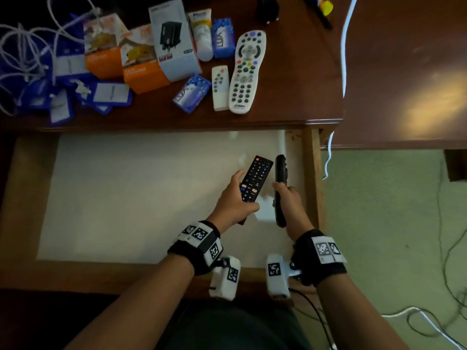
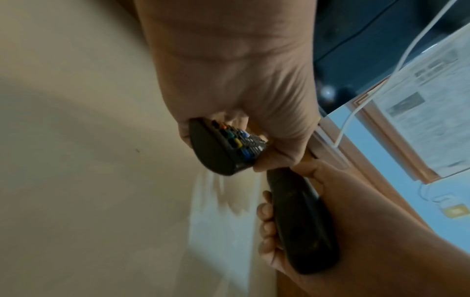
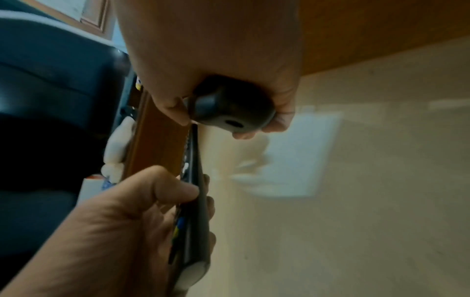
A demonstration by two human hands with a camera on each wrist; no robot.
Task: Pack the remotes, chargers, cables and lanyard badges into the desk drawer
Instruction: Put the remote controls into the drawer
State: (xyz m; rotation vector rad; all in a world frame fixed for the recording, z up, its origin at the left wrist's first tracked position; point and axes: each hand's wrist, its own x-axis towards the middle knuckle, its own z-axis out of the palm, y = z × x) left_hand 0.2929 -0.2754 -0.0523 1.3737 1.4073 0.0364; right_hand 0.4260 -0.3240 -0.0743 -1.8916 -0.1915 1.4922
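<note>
Two black remotes hang over the open drawer [image 1: 312,173] toward its three-o'clock side, the flat remote [image 1: 254,183] gripped by the left hand [image 1: 233,200], the curved remote [image 1: 280,190] by the right hand [image 1: 290,198].

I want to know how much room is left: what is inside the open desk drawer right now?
The drawer shows only its pale liner. Both black remotes are gripped over it by the left hand and right hand. The patch beneath them is hidden.

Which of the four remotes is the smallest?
The slim white remote on the desk, lying just left of the big white remote. The two black ones in the hands are longer.
</note>
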